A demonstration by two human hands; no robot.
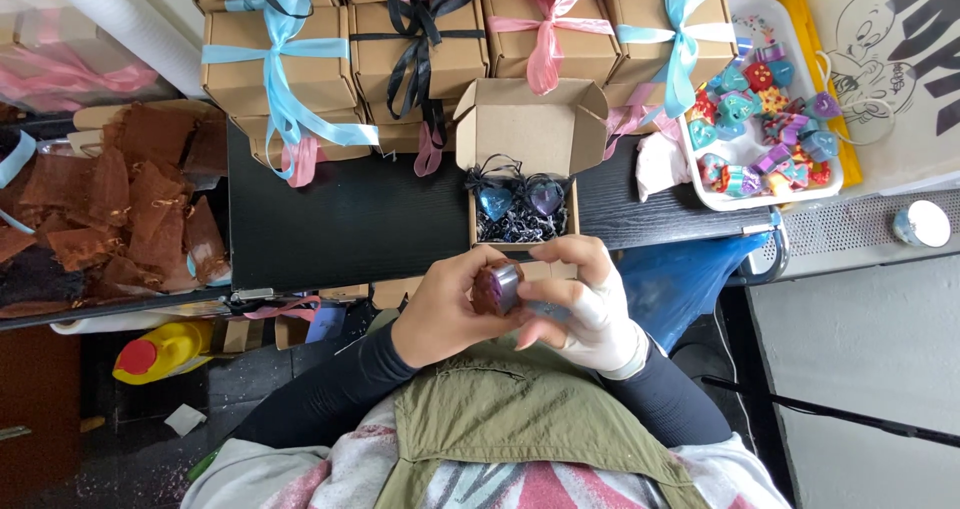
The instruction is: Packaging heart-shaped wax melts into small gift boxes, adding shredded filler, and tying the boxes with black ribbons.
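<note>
Open box: I'm seeing a brown cardboard box (522, 169) standing open on the black table.
Tied boxes: brown ribboned boxes (420, 44) are stacking behind it.

Your left hand (445, 309) and right hand (585, 304) pinch a small purple heart-shaped piece (497, 287) between them, just below the open cardboard box (525, 129) on the black worktop (350, 219). Ribboned boxes (280, 64) stack behind that box; a white tray (715, 197) of coloured pieces sits to its right.

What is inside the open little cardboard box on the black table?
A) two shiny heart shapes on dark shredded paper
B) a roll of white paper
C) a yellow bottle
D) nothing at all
A: the open brown cardboard box holds a blue heart-shaped piece and a purple heart-shaped piece, lying side by side on dark shredded paper.
</note>
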